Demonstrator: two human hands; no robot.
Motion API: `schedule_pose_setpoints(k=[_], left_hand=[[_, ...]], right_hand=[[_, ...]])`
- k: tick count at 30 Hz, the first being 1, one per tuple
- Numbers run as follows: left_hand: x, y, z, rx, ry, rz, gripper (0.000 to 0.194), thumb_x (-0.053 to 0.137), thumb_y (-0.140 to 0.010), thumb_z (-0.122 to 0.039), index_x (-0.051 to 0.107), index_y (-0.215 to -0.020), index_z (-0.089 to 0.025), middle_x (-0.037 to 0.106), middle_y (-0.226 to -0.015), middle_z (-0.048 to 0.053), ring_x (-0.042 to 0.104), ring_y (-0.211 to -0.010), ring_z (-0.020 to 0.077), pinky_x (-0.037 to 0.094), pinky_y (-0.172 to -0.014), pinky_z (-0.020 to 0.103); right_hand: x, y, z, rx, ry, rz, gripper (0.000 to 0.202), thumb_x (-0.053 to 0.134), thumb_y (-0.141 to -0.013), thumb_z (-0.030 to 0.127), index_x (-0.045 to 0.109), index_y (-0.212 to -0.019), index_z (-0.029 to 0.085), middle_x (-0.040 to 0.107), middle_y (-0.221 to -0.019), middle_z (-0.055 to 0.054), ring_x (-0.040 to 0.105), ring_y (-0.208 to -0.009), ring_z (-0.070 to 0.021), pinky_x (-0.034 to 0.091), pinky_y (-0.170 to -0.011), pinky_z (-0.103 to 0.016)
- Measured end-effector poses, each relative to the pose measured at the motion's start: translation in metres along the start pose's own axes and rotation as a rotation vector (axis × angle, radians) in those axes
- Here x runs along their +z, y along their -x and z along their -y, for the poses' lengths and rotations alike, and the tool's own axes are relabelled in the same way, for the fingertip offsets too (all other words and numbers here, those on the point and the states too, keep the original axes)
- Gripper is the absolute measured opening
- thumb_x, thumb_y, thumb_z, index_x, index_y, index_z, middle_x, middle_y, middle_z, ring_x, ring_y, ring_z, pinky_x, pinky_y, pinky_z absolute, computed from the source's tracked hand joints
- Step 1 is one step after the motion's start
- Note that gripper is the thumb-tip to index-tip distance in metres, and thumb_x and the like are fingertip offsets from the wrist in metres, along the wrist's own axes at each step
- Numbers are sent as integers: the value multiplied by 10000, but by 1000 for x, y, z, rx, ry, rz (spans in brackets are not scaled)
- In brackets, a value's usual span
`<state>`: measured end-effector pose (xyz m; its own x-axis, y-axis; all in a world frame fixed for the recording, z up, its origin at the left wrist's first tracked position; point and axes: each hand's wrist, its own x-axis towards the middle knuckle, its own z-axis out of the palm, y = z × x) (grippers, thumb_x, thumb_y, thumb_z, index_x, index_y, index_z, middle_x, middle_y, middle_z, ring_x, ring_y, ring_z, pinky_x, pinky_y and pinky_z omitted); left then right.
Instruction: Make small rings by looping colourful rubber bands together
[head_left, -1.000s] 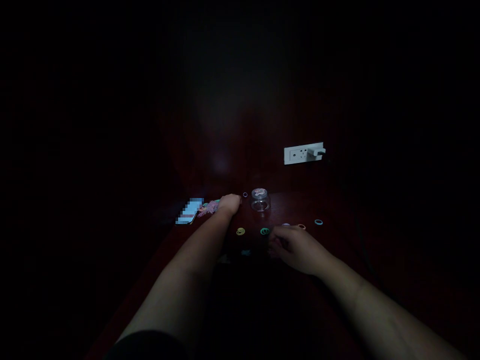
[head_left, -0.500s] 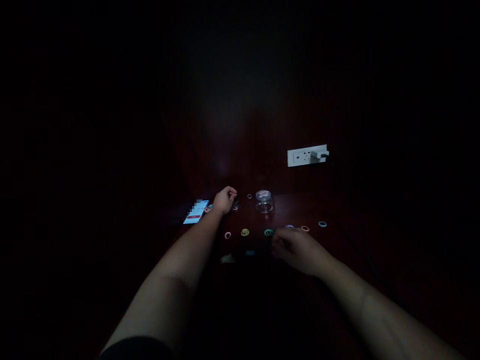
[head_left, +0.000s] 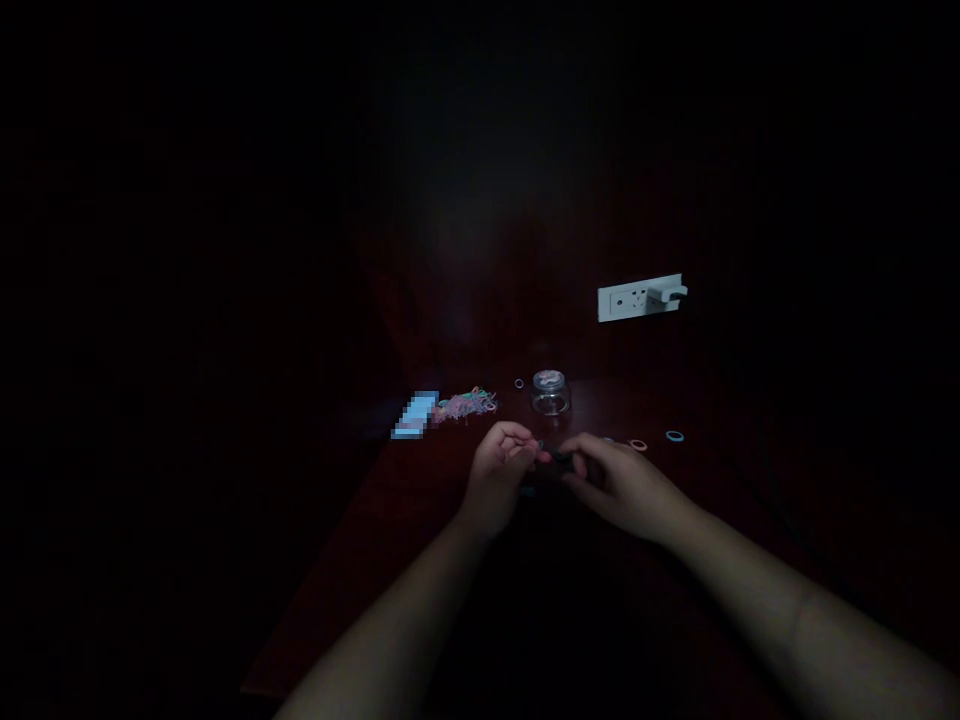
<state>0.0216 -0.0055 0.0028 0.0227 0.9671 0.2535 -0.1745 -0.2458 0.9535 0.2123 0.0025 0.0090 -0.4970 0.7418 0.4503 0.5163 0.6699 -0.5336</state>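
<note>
My left hand (head_left: 501, 475) is over the table with its fingers curled and the thumb near the fingertips. A small greenish elastic hair tie (head_left: 540, 444) shows at those fingertips, though it is dim. Close by on the right is my right hand (head_left: 622, 485), its thumb apart from the bent fingers. Dark green hair ties (head_left: 559, 457) lie just at its fingertips. Below the hands a blue hair tie bundle (head_left: 528, 491) is partly visible in shadow. Behind them stands a clear lidded jar (head_left: 551, 396).
A heap of colourful hair ties (head_left: 469, 403) lies beside a lit phone (head_left: 417, 414). Single ties, one orange (head_left: 637, 445), one blue (head_left: 675, 436) and one pale (head_left: 519, 384), rest on the dark red table (head_left: 337, 590). A wall socket (head_left: 639, 299) holds a plug. The room is very dark.
My left hand has come from the heap by the phone toward the right, beside my right hand, uncovering the heap. The right hand's fingers have spread. The view has shifted slightly.
</note>
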Motion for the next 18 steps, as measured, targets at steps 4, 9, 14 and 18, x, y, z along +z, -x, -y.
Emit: schedule_pose_setpoints(k=[4,9,14,18], left_hand=[[6,10,-2,16,73,154,223,702,-786,-314,571,-887,-164,633,-789,4,584,-696,100,437,-642,209],[5,10,4,29,95,175,210,698,-805,-311,572,-880,-161,651,-785,12,577,-698,101,433,-650,214],[5,10,8,36,137,189,241,739,-788,-305,563,-878,-166,692,-865,25,642,-773,117,477,-711,239],[5,12,5,53,83,201,232,768,-766,-275,584,-855,-166,725,-901,49,688,-839,156,514,-767,285]], right_hand=[[3,0,2,-49,-38,-21,274,584,-896,247,562,-1167,215,639,-887,-29,607,-776,-162,468,-709,-298],[6,2,1,-100,-70,-15,279,555,-893,173,567,-1169,212,640,-909,-31,582,-707,-138,469,-652,-273],[7,2,2,-92,-97,-26,282,558,-894,192,561,-1176,200,640,-905,-34,542,-610,-115,445,-563,-258],[5,1,6,-121,-73,-70,173,560,-888,201,604,-1055,193,624,-833,-27,529,-589,-114,429,-552,-253]])
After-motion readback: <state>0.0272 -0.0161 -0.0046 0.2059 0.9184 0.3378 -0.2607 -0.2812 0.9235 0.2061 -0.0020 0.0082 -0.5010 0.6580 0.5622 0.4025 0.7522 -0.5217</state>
